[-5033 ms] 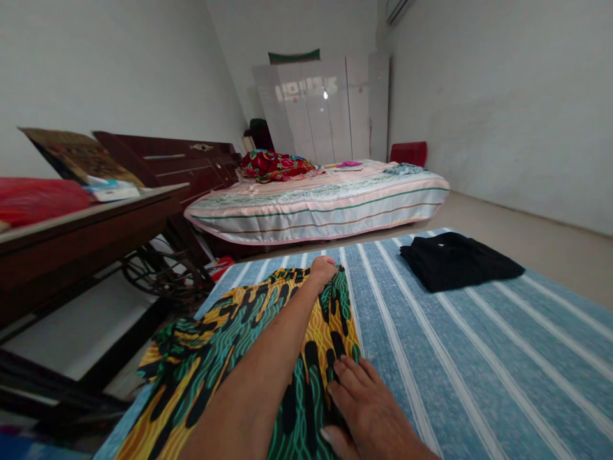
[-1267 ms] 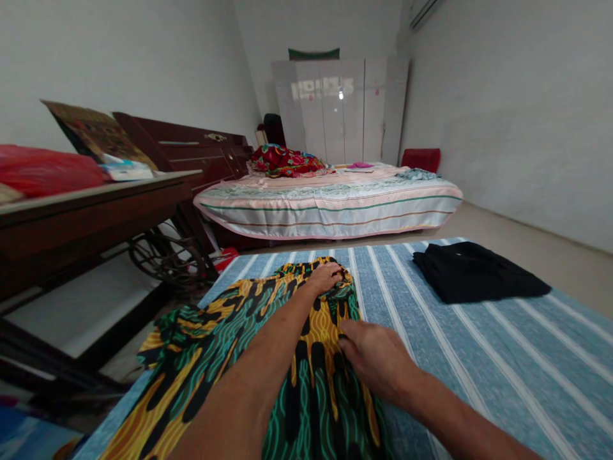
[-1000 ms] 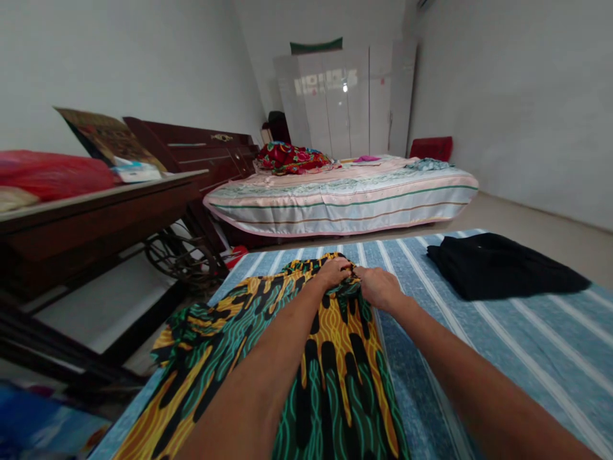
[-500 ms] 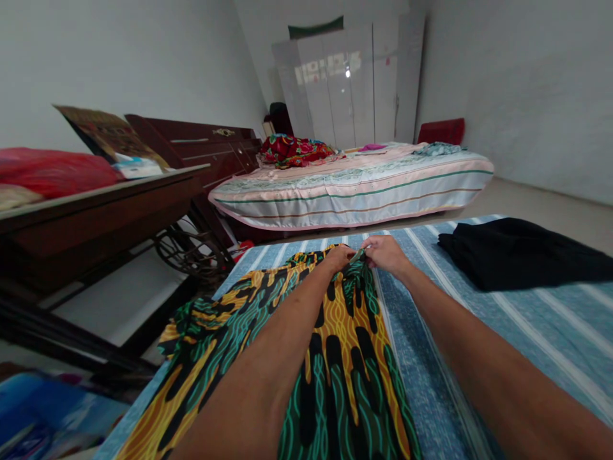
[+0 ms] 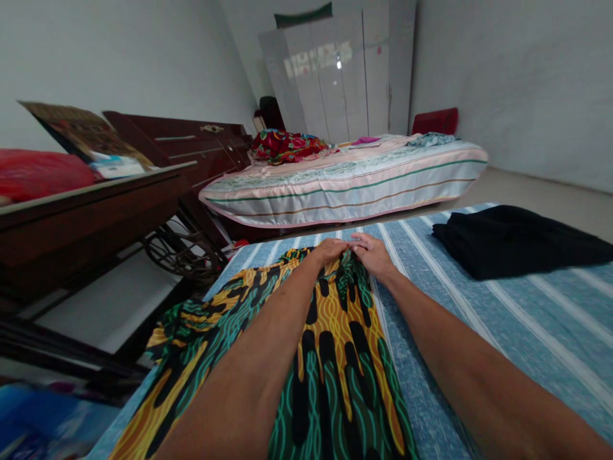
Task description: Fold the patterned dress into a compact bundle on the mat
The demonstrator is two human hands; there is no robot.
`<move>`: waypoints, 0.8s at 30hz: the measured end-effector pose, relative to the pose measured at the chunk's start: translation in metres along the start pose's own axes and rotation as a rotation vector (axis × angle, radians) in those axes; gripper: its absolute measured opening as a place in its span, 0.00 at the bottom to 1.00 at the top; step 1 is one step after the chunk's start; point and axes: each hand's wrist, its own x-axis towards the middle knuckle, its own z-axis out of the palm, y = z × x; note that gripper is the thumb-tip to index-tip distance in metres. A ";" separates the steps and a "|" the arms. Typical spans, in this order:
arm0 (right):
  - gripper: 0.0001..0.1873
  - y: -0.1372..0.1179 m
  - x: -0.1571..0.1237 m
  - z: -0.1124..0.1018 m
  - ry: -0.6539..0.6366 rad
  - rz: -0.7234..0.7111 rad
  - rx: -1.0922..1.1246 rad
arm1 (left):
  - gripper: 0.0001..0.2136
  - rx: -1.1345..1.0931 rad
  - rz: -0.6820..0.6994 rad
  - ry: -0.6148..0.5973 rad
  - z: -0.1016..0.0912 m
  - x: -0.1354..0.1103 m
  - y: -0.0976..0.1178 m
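A garment (image 5: pixel 335 319) in yellow, black and green wavy print lies spread on a blue-and-white striped sheet (image 5: pixel 431 268). At its far edge, my left hand (image 5: pixel 331 250) is closed on the cloth, fingers bent over it. My right hand (image 5: pixel 373 255) pinches the same far edge just to the right, its fingertips meeting those of my left hand. A small bunch of the green-and-black fabric hangs beneath the two hands. My forearms cover part of the garment, and its near end runs out of view.
Folded black cloth (image 5: pixel 517 243) rests on the sheet at the right. Beyond stands a bed (image 5: pixel 345 191) with a red floral bundle (image 5: pixel 287 147). A wooden table (image 5: pixel 96 204) with an iron wheel (image 5: pixel 177 249) below it is at the left. Blue plastic (image 5: pixel 43 421) lies low at left.
My hands have come together at the garment's far edge, the right one moving left towards the left one. The view has shifted slightly.
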 end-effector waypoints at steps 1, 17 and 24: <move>0.21 0.000 0.000 -0.001 0.002 0.004 0.014 | 0.17 -0.019 -0.017 0.004 0.000 -0.001 0.001; 0.21 0.011 0.004 -0.021 0.107 -0.003 -0.328 | 0.11 -0.117 -0.095 -0.001 0.003 -0.011 0.008; 0.24 0.006 -0.001 -0.020 0.016 0.013 -0.466 | 0.06 -0.074 -0.152 0.048 0.011 0.001 0.014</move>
